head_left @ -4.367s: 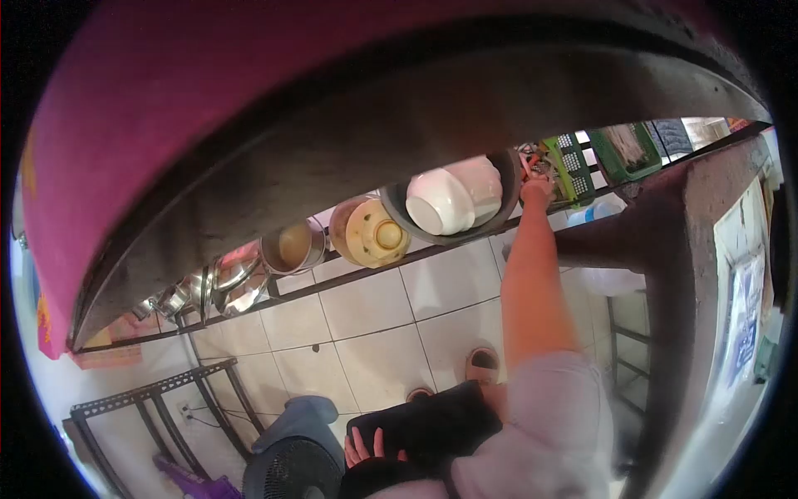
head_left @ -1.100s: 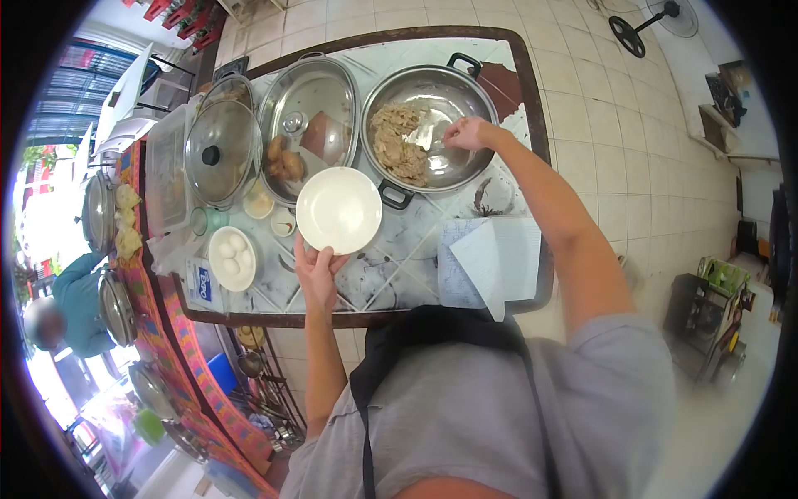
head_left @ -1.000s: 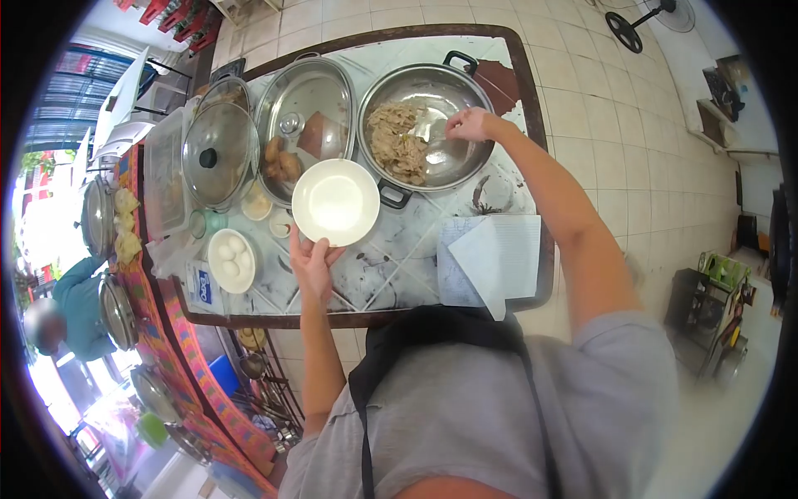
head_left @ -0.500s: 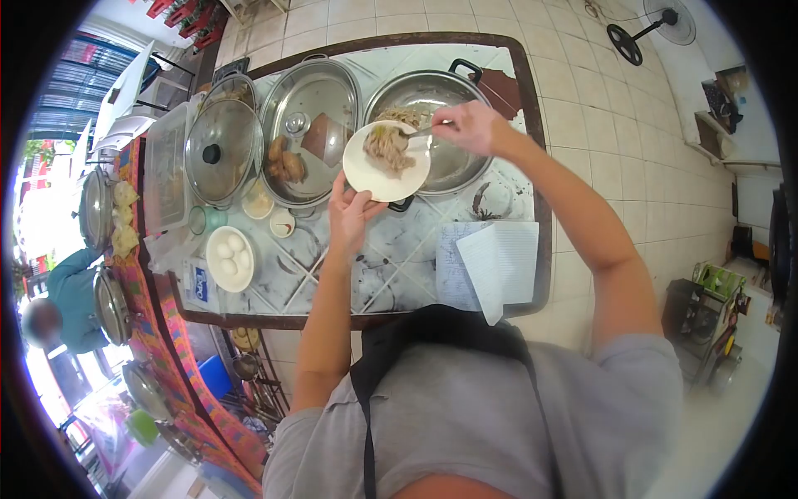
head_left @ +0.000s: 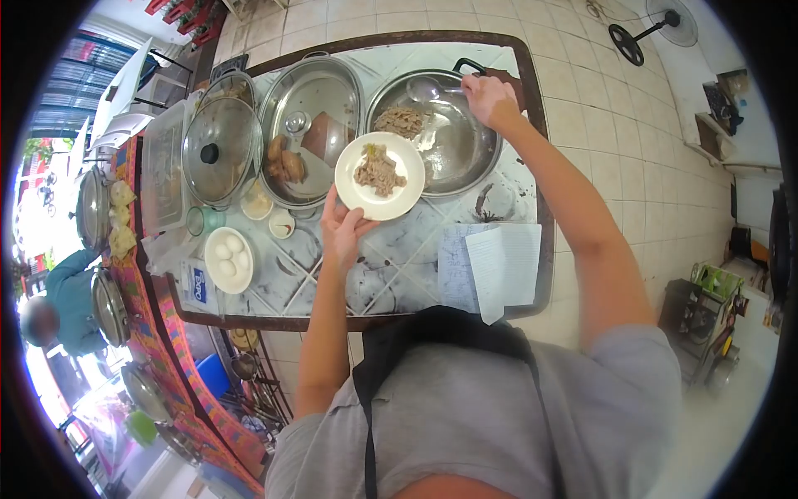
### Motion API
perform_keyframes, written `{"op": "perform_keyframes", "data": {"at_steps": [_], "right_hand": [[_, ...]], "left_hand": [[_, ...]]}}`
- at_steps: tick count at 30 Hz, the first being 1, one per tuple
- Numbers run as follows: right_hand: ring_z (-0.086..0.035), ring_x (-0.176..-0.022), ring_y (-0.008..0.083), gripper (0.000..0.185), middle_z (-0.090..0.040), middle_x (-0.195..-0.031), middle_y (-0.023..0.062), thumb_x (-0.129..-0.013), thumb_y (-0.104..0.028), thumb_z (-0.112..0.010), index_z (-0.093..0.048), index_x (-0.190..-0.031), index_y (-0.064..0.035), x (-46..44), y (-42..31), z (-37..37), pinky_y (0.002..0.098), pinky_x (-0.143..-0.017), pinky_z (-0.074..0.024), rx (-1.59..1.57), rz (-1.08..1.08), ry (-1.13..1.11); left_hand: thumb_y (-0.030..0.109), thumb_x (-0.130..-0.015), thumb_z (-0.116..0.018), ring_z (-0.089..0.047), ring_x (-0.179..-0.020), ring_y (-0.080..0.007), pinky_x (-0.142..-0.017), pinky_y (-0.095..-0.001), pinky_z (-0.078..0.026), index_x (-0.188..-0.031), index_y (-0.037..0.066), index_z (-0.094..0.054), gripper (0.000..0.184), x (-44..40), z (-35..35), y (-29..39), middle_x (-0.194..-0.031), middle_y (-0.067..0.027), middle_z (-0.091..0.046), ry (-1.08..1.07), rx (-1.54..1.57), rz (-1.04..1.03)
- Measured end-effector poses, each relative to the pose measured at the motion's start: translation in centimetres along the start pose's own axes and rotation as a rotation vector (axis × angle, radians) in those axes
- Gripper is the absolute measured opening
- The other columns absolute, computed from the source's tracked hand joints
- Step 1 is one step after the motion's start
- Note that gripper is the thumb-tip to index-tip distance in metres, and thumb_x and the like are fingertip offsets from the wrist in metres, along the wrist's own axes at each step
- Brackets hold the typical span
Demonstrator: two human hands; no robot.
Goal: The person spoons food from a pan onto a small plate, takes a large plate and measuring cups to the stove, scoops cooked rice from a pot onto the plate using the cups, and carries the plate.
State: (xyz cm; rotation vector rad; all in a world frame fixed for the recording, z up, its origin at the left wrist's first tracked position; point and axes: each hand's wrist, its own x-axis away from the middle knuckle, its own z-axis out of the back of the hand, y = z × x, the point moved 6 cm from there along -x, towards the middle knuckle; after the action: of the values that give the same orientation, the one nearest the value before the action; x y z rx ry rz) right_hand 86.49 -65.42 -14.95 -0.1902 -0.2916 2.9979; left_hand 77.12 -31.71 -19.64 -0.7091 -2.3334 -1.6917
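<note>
My left hand (head_left: 342, 231) grips the near edge of a white plate (head_left: 349, 200), thumb on the rim. Shredded meat (head_left: 380, 172) with a bit of green sits in the middle of the plate. In my right hand (head_left: 490, 98) is a metal spoon (head_left: 425, 88), its bowl over the far part of a wide steel pan (head_left: 474, 170). More shredded meat (head_left: 401, 121) lies at the left side of that pan. The plate is held just outside the pan's near left rim.
Left of the pan stands an oval steel pan (head_left: 353, 83) with browned meat pieces (head_left: 285, 162); beyond it is a glass-lidded pot (head_left: 218, 170). A bowl of eggs (head_left: 230, 259) and papers (head_left: 507, 262) lie on the table. A person in teal (head_left: 79, 291) is at far left.
My right hand has moved the spoon from the plate up and right, over the pan. The plate has come slightly left and lower, and the meat now lies flatter on it.
</note>
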Motion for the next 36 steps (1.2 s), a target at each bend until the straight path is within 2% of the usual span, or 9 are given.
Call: {"op": "perform_keyframes", "data": {"at_steps": [2, 6, 8, 15, 19, 25, 28, 33, 36], "right_hand": [[-0.063, -0.093, 0.0299, 0.017, -0.067, -0.089, 0.0125, -0.090, -0.022, -0.047, -0.062, -0.095, -0.0154, -0.7, 1.0, -3.8, 0.0446, -0.077, -0.0449, 0.097, -0.064, -0.157], [-0.063, -0.093, 0.0320, 0.018, -0.067, -0.090, 0.0125, -0.090, -0.019, -0.046, -0.062, -0.097, -0.0156, -0.8, 0.6, -7.4, 0.0456, -0.076, -0.0460, 0.006, 0.005, -0.131], [-0.063, -0.092, 0.0331, 0.019, -0.067, -0.092, 0.0121, -0.089, -0.020, -0.046, -0.062, -0.099, -0.0165, -0.3, -0.4, -8.9, 0.0478, -0.075, -0.0473, -0.132, 0.186, -0.275], [-0.063, -0.094, 0.0342, 0.024, -0.067, -0.099, 0.0142, -0.084, -0.027, -0.051, -0.065, -0.098, -0.0139, 2.2, 0.7, -8.7, 0.0424, -0.085, -0.0491, -0.126, 0.278, -0.623], [-0.063, -0.091, 0.0328, 0.029, -0.067, -0.092, 0.0172, -0.080, -0.026, -0.053, -0.067, -0.101, -0.0117, 3.3, -0.1, -9.8, 0.0408, -0.084, -0.0487, -0.229, 0.258, -0.627], [-0.062, -0.097, 0.0322, 0.030, -0.067, -0.102, 0.0143, -0.079, -0.032, -0.053, -0.067, -0.100, -0.0170, 2.9, -0.1, -9.6, 0.0404, -0.084, -0.0488, -0.042, 0.221, -0.855], [-0.064, -0.092, 0.0291, 0.033, -0.069, -0.097, 0.0103, -0.078, -0.032, -0.055, -0.068, -0.102, -0.0136, 3.3, -2.1, -8.7, 0.0384, -0.083, -0.0495, -0.054, 0.285, -0.794], [-0.065, -0.091, 0.0244, 0.031, -0.070, -0.092, 0.0084, -0.078, -0.033, -0.055, -0.070, -0.099, -0.0155, 3.4, -0.5, -9.6, 0.0349, -0.080, -0.0501, -0.245, 0.228, -0.999], [-0.063, -0.084, 0.0215, 0.030, -0.068, -0.086, 0.0074, -0.078, -0.033, -0.056, -0.069, -0.095, -0.0129, 2.5, 0.3, -8.0, 0.0321, -0.076, -0.0493, -0.308, 0.213, -0.965]], "left_hand": [[-0.009, -0.084, -0.047, -0.067, -0.091, -0.0264, -0.072, -0.0335, -0.060, -0.147, 0.006, -0.019, 0.070, 1.4, 1.1, -0.1, -0.117, -0.0194, -0.060, 0.030, 0.000, 0.007], [-0.008, -0.085, -0.046, -0.066, -0.095, -0.0283, -0.074, -0.0357, -0.060, -0.147, 0.005, -0.017, 0.070, 4.4, 3.0, -0.4, -0.119, -0.0204, -0.058, 0.092, 0.058, 0.038], [-0.008, -0.085, -0.047, -0.066, -0.096, -0.0296, -0.075, -0.0369, -0.060, -0.147, 0.004, -0.016, 0.070, 5.5, 4.2, -0.5, -0.119, -0.0210, -0.058, 0.137, 0.054, 0.045], [-0.008, -0.086, -0.046, -0.066, -0.096, -0.0320, -0.075, -0.0371, -0.061, -0.147, 0.004, -0.016, 0.069, 7.3, 5.8, -0.8, -0.118, -0.0236, -0.058, 0.209, 0.098, 0.014], [-0.008, -0.086, -0.046, -0.067, -0.094, -0.0319, -0.074, -0.0358, -0.061, -0.147, 0.003, -0.015, 0.069, 6.9, 5.7, -1.0, -0.118, -0.0243, -0.057, 0.208, 0.113, 0.003], [-0.007, -0.086, -0.047, -0.067, -0.092, -0.0309, -0.072, -0.0345, -0.061, -0.147, 0.002, -0.012, 0.071, 6.4, 5.4, -0.2, -0.117, -0.0238, -0.058, 0.220, 0.079, -0.014], [-0.007, -0.086, -0.048, -0.068, -0.091, -0.0300, -0.071, -0.0338, -0.061, -0.147, 0.002, -0.012, 0.071, 6.1, 5.7, -0.2, -0.117, -0.0232, -0.058, 0.219, 0.065, -0.017], [-0.006, -0.086, -0.048, -0.068, -0.090, -0.0284, -0.070, -0.0329, -0.061, -0.147, 0.002, -0.014, 0.070, 5.8, 5.2, 0.1, -0.117, -0.0219, -0.059, 0.231, 0.061, -0.018], [-0.006, -0.086, -0.048, -0.068, -0.090, -0.0280, -0.071, -0.0328, -0.061, -0.146, 0.002, -0.017, 0.068, 5.4, 5.0, 0.3, -0.117, -0.0218, -0.059, 0.219, 0.036, -0.019]]}}
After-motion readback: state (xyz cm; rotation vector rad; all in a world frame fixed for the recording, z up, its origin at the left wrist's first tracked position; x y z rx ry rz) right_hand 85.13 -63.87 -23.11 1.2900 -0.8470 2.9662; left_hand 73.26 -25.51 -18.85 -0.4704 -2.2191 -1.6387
